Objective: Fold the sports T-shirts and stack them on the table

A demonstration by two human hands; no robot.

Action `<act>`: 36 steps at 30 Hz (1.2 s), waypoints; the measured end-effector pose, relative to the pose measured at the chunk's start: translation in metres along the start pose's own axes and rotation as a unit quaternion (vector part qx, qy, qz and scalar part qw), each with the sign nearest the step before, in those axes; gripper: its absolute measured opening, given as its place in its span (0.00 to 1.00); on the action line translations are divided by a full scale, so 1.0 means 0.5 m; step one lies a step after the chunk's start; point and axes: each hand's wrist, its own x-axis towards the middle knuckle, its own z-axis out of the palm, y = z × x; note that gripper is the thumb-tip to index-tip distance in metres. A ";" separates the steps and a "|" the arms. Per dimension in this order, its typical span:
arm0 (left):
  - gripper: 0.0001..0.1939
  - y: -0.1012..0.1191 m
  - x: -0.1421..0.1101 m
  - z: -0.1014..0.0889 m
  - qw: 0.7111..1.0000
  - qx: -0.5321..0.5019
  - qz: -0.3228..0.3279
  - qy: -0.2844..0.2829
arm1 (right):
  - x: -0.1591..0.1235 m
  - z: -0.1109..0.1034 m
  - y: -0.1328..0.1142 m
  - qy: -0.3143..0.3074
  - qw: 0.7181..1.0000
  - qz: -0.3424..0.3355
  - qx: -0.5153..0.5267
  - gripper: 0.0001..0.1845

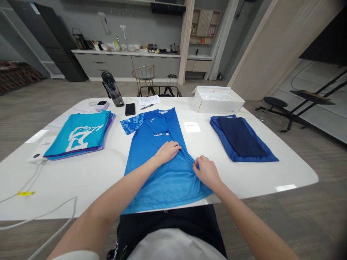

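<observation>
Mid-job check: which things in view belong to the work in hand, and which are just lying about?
In the work:
blue short-sleeved shirt, left hand on it, right hand pinching its side
probably the turquoise-topped stack of folded garments
probably the folded navy garment and blue garment under it

Apparently lying about:
water bottle
black smartphone
pen
printed sheet
open white box
</observation>
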 end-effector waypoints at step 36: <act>0.10 0.204 -0.259 -0.030 0.984 -0.113 0.010 0.138 | -0.208 0.009 -0.062 0.075 0.965 -0.179 0.179 0.39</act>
